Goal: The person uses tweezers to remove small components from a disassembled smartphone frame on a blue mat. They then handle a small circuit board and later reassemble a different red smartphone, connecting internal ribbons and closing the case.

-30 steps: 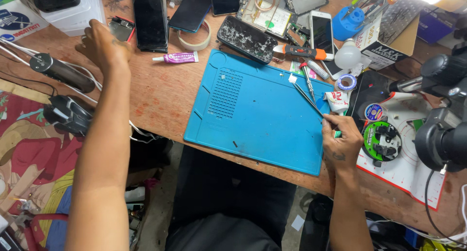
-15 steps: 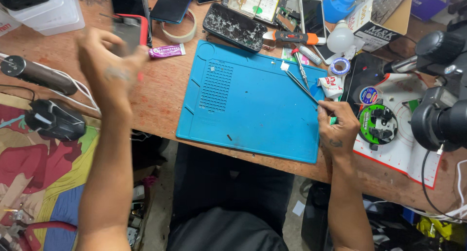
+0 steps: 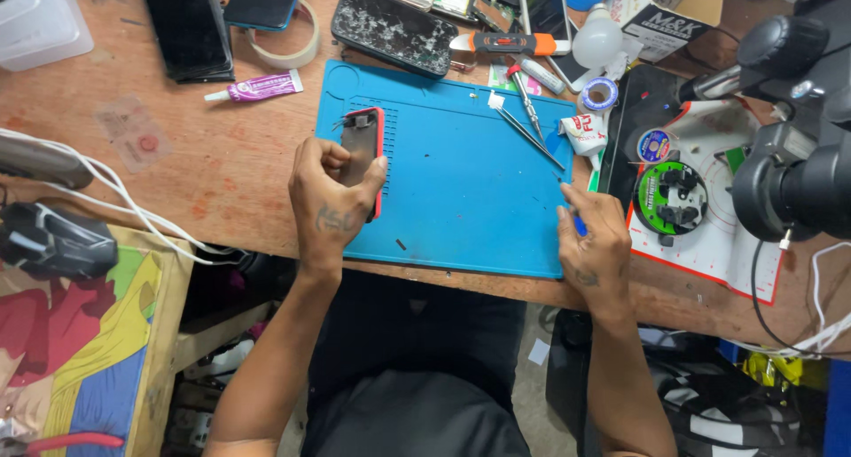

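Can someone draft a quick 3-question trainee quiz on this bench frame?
1. True or false: the left hand holds a red-framed phone over the blue rubber work mat.
2. Which lies nearest the small purple glue tube on the wooden bench?
A. the green solder-wire spool
B. the roll of beige tape
C. the black microscope
3. Fill in: the right hand rests at the mat's ____ edge, as seen in the head view.

Key:
1. True
2. B
3. right
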